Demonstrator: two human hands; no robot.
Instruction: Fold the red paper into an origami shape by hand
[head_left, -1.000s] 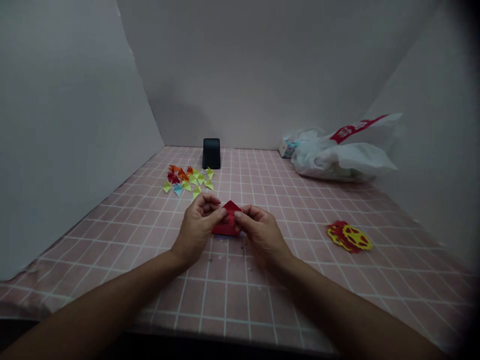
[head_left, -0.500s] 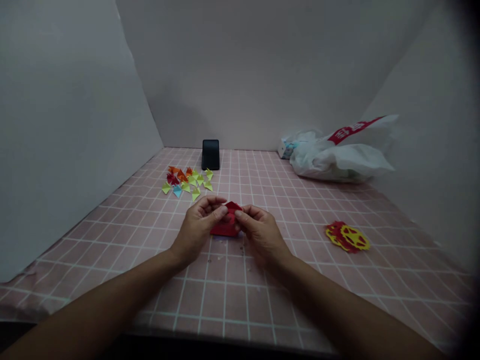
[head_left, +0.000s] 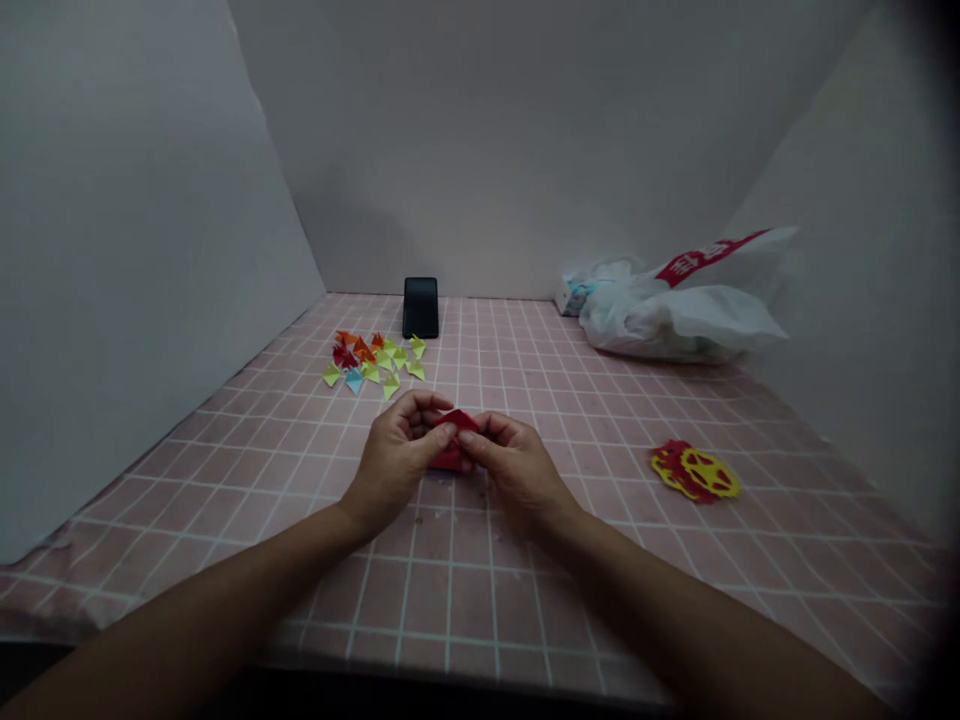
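Between my two hands a small piece of folded red paper (head_left: 459, 419) comes to a point at its top. My left hand (head_left: 401, 440) pinches its left side, thumb in front and fingers curled behind. From the other side my right hand (head_left: 517, 460) grips it too, its thumb tip close to the left thumb. Beneath the hands, more red paper (head_left: 448, 461) lies low over the table; I cannot tell whether it is the same piece. The fingers hide much of the folds.
Several small folded paper pieces (head_left: 370, 371) in yellow, orange, red and blue lie at the back left. A black phone (head_left: 421, 308) stands behind them. Right of my hands are red and yellow cut-outs (head_left: 697, 473). A white plastic bag (head_left: 675, 318) sits at the back right beside a box (head_left: 568, 296).
My right hand has shifted slightly left, bringing the thumbs closer together. The pointed red tip has moved a little left and down. The other items lie as before.
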